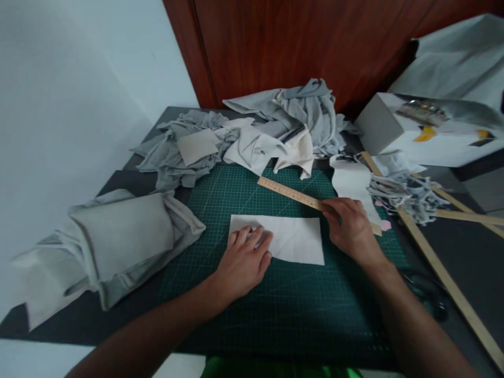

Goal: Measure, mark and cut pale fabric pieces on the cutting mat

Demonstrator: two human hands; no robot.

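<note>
A white rectangular piece of fabric (pixel 298 239) lies on the green cutting mat (pixel 252 294). My left hand (pixel 246 260) rests on its left part, fingers spread and pressing down. To the right, my right hand (pixel 352 226) grips a wooden ruler (pixel 291 192) near its right end, thumb and fingers closed round it. The ruler slants above the fabric's far edge, its left end pointing to the back left; a short piece of it shows beyond the hand. Whether the ruler touches the mat I cannot tell.
Grey and white cloth scraps (pixel 189 142) heap along the back. Folded grey fabric (pixel 126 233) lies at left. At right are a white strip (pixel 352 181), thread tangles (pixel 413 194), long wooden sticks (pixel 444 268), a dark-handled tool (pixel 427 294) and a white box (pixel 409 128).
</note>
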